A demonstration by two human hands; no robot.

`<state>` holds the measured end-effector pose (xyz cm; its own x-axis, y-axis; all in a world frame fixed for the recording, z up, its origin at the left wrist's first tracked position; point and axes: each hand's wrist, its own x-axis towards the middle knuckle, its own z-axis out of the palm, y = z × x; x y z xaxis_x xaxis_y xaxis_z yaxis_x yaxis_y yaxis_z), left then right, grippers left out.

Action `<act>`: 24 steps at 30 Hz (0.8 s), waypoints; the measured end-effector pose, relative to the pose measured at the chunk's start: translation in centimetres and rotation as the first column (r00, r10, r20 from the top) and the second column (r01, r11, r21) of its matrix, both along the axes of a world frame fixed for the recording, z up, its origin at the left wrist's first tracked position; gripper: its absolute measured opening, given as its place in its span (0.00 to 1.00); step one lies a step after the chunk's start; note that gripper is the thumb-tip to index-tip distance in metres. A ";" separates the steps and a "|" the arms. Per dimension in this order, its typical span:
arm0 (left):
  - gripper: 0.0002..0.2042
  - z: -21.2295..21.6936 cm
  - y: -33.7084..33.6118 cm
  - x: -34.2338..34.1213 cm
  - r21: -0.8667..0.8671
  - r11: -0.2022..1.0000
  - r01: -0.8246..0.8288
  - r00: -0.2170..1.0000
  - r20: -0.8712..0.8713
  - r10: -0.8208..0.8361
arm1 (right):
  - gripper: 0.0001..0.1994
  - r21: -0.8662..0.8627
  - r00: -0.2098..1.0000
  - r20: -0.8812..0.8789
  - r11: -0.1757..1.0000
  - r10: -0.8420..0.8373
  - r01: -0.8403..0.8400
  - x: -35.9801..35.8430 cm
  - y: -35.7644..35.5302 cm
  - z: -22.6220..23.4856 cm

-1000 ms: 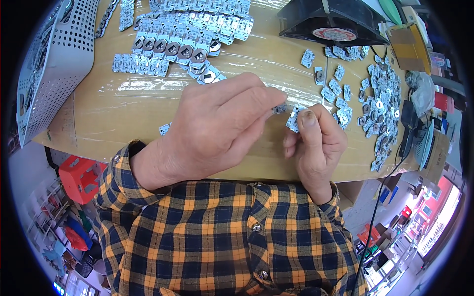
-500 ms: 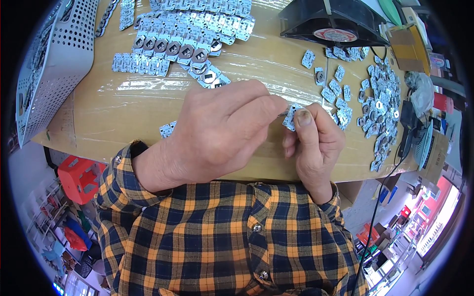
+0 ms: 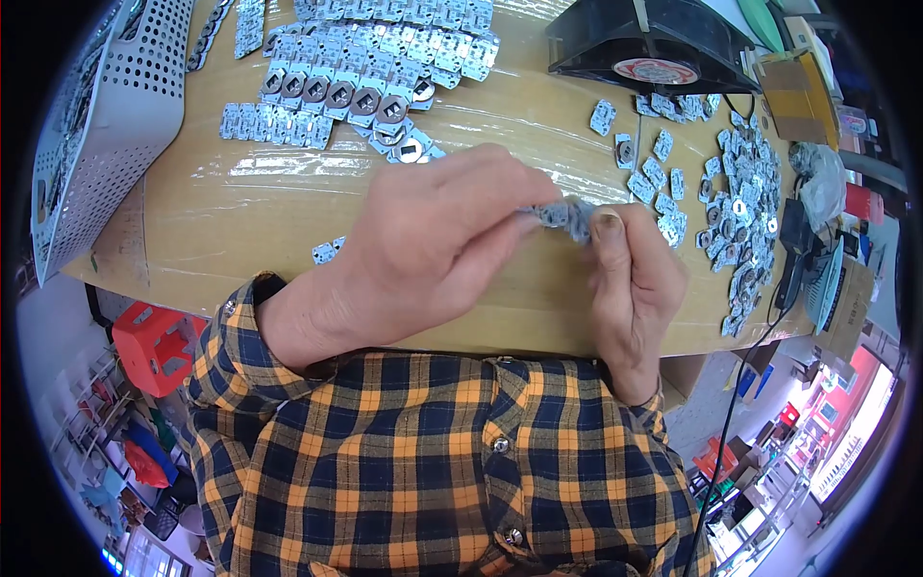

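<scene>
Small grey metal part (image 3: 565, 215) held above near edge of brown table (image 3: 240, 231), pinched between both hands. Left hand (image 3: 433, 250) fingertips closed on its left end; right hand (image 3: 630, 279) thumb and forefinger clamped on its right end. Possibly two parts pressed together, too small to tell. Neat rows of parts (image 3: 356, 77) far left; loose scatter of parts (image 3: 731, 192) right. Black fan (image 3: 654, 43) beyond. Perforated grey tray (image 3: 106, 125) at left edge.

small grey metal piece (image 3: 565, 215) pinched between both hands' fingertips above the table.
</scene>
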<state>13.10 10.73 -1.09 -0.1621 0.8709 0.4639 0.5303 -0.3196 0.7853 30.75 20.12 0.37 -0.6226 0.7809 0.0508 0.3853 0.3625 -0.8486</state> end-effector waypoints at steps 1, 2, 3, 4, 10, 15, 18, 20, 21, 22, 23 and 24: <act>0.11 0.2 -0.2 0.2 -0.091 0.996 -0.008 0.990 0.140 0.021 | 0.12 0.199 0.993 0.110 0.978 0.037 -0.059 0.3 0.5 0.0; 0.10 0.4 -0.4 0.4 -0.181 0.983 -0.003 0.960 0.274 0.054 | 0.12 0.197 0.993 0.109 0.979 0.040 -0.061 0.5 0.8 0.0; 0.10 0.5 -0.5 0.4 -0.182 0.983 -0.006 0.960 0.274 0.056 | 0.06 0.222 0.987 0.141 0.969 0.076 -0.106 0.6 1.2 0.2; 0.10 0.7 -0.7 0.3 -0.277 0.960 0.044 0.930 0.363 0.062 | 0.02 0.246 0.979 0.173 0.957 0.112 -0.153 0.7 1.4 0.3; 0.10 1.3 -0.6 0.1 -0.337 0.914 0.225 0.829 0.560 0.002 | 0.12 -0.139 0.989 0.024 0.980 0.145 -0.141 1.2 0.9 2.0; 0.09 0.7 -0.5 -0.5 -0.192 0.933 0.305 0.890 0.406 -0.207 | 0.09 -0.100 0.931 -0.076 0.927 0.356 -0.362 0.7 1.3 0.9; 0.09 0.6 -0.6 -0.4 -0.217 0.915 0.340 0.869 0.445 -0.217 | 0.06 -0.113 0.915 -0.054 0.908 0.399 -0.402 0.5 1.4 1.0; 0.07 0.3 -0.9 0.1 -0.259 0.905 0.338 0.762 0.640 -0.102 | 0.06 -0.116 0.912 -0.036 0.905 0.409 -0.410 0.5 1.2 1.1; 0.07 0.7 -0.9 0.0 -0.260 0.904 0.339 0.762 0.639 -0.102 | 0.08 -0.216 0.933 -0.062 0.907 0.356 -0.361 0.7 0.9 1.3; 0.06 1.4 -0.8 -0.2 -0.263 0.883 0.389 0.702 0.705 -0.099 | 0.09 -0.314 0.951 -0.082 0.897 0.300 -0.310 0.7 0.6 1.4; 0.06 1.8 -0.8 -0.4 -0.262 0.860 0.438 0.637 0.766 -0.091 | 0.09 -0.315 0.950 -0.083 0.897 0.300 -0.310 0.8 0.5 1.4; 0.06 2.0 -0.8 -0.4 -0.260 0.859 0.440 0.637 0.765 -0.094 | 0.10 -0.626 0.957 -0.234 0.726 0.173 -0.284 0.8 0.4 1.3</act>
<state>12.70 9.97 0.95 -0.0136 0.9969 -0.0776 -0.3001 0.0700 0.9513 31.60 20.47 1.69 -0.8146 0.4931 -0.3053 0.2132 -0.2350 -0.9483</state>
